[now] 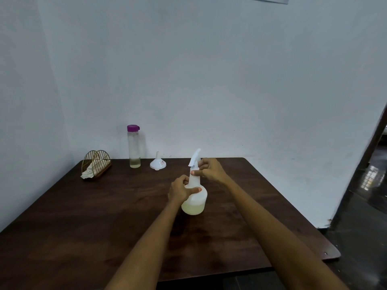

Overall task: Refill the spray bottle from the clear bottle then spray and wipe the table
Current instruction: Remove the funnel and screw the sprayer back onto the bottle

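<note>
Dark wood counter carries a white spray bottle near its middle; the left hand grips its shoulder and the right hand is closed around its spray head. Farther back stand a funnel, the clear bottle with purple cap, and a wire holder with a cloth.

Both bare forearms reach up from the bottom edge toward the middle of the frame. The left hand sits lower, fingers curled and thumb stretched to the right in a grasp. The right hand is higher, its fingers pinched together leftward.
</note>
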A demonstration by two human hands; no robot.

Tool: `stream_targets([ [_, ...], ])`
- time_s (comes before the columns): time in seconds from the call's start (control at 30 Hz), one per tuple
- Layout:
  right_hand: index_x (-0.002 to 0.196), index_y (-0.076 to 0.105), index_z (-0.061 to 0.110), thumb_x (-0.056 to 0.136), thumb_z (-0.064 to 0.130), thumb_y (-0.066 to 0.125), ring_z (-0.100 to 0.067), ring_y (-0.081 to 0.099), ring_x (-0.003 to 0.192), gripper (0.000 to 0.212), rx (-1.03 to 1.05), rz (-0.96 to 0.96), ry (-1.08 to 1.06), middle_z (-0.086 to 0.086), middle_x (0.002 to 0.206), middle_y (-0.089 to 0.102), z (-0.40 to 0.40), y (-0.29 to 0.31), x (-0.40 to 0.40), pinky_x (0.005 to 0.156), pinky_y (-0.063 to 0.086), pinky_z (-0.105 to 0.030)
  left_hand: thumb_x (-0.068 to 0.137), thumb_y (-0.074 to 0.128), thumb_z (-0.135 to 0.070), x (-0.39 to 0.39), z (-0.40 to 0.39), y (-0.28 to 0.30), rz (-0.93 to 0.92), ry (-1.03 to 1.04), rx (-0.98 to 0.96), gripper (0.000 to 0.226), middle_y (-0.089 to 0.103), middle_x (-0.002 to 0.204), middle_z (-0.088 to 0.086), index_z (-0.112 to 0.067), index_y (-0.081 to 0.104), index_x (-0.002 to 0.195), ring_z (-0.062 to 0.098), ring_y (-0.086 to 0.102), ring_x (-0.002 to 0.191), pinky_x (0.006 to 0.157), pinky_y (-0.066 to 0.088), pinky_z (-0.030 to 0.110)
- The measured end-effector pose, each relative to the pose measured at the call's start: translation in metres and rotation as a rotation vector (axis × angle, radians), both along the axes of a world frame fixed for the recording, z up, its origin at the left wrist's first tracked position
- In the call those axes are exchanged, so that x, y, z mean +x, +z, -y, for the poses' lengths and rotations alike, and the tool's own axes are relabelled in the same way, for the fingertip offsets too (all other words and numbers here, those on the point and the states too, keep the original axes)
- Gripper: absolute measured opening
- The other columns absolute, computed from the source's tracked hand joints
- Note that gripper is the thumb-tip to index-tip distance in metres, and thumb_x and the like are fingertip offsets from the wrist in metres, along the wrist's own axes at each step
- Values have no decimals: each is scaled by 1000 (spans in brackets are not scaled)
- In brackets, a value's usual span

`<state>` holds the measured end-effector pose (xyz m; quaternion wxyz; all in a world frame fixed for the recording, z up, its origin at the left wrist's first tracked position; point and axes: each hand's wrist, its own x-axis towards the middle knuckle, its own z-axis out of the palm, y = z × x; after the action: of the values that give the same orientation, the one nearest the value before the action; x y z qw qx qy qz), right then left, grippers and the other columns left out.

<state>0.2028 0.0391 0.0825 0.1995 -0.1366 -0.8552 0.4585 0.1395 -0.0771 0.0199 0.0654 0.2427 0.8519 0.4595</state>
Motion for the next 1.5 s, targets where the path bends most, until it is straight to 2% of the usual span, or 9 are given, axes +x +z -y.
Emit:
stream_targets([
  [0.23, 89, 57, 10, 74, 16, 78, -12, 66, 84, 26, -317, -334, -250, 5, 87, 68, 38, -42, 1, 81, 57, -37, 74, 76, -37, 7, -2, 0, -18, 51, 14, 44, 66, 108, 0, -15, 59, 107, 17, 60, 97, 75, 45, 29],
  [0.47, 94, 58, 16, 70, 5, 79, -15, 67, 90, 33, -643, -473, -403, -1, 99, 68, 60, -44, -12, 83, 57, -35, 82, 68, -20, 10, 0, -2, -44, 68, 46, 26, 66, 110, 2, -11, 61, 106, 20, 61, 104, 78, 46, 29],
  [0.6, 105, 64, 14, 80, 17, 72, -7, 61, 90, 26, -474, -430, -340, 6, 96, 64, 57, -46, -11, 82, 54, -28, 82, 69, -21, 8, -1, -3, -43, 57, 47, 29, 65, 112, 2, -12, 61, 108, 19, 59, 106, 80, 45, 28],
  [0.67, 90, 66, 13, 87, 22, 64, -5, 56, 72, 9, -301, -386, -258, 6, 78, 61, 50, -41, -9, 67, 47, -22, 80, 72, -25, 5, -2, -4, -40, 46, 47, 32, 65, 111, 2, -12, 61, 108, 20, 59, 105, 83, 47, 31],
  [0.9, 54, 32, 16, 86, 10, 63, -11, 30, 53, 45, -164, -237, -244, 1, 55, 31, 34, -27, -15, 53, 26, -21, 73, 77, -39, 1, -2, -5, -32, 37, 32, 41, 59, 93, -7, -14, 59, 100, 12, 53, 84, 68, 40, 27],
  [1.07, 62, 40, 5, 89, 11, 61, -16, 36, 60, 35, -218, -209, -154, -7, 62, 36, 29, -29, -12, 58, 32, -26, 71, 78, -43, -1, -3, -3, -24, 43, 11, 42, 56, 89, -9, -16, 58, 98, 13, 54, 86, 67, 39, 27],
  [1.17, 92, 57, -13, 90, 13, 61, -29, 56, 80, 26, -338, -186, -90, -23, 83, 56, 23, -27, -10, 76, 49, -39, 70, 78, -44, 0, -2, -3, -26, 34, 11, 48, 58, 93, -8, -15, 60, 103, 14, 56, 89, 71, 43, 28],
  [1.27, 108, 65, -5, 90, 14, 62, -26, 64, 97, 26, -419, -162, -58, -21, 109, 66, 18, -22, -10, 91, 53, -41, 71, 78, -44, 0, -1, -2, -34, 31, 7, 48, 62, 99, -4, -14, 60, 104, 17, 57, 93, 70, 42, 29],
  [1.5, 107, 65, -2, 91, 9, 58, -8, 60, 78, 20, -454, -131, 57, -2, 87, 64, 10, -21, -10, 66, 51, -18, 71, 78, -42, 1, -1, 0, -36, 25, 11, 50, 65, 110, 2, -12, 60, 108, 22, 59, 102, 81, 48, 35],
])
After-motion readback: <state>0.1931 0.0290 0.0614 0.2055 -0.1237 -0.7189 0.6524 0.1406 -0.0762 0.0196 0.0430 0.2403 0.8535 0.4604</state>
